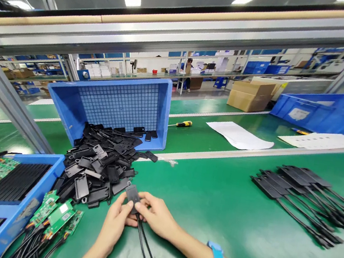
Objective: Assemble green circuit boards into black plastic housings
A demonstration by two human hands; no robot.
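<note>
Near the bottom middle of the head view, the left hand (114,225) and the right hand (157,217) meet over the green counter (227,209). Both hands pinch one small flat black plastic case (132,193) between thumbs and fingertips, closed snugly on it. Two thin black wires (145,248) hang from the case toward the person.

Just behind the hands lies a big heap of loose black plastic covers (100,161), spilling out of a tipped blue plastic bin (119,107). If a hand bumps the heap, I think covers could slide onto the work spot and get mixed up.

Small green circuit boards with wires (56,217) lie just left of the left hand. An elbow or wrist could knock them off the counter edge.

The wires under the case look bendy. Pulling too hard might tug them loose, and squeezing the case crooked might keep it from snapping shut.

A row of finished black cases with long cords (300,190) sits well apart on the right, safe from the hands.
</note>
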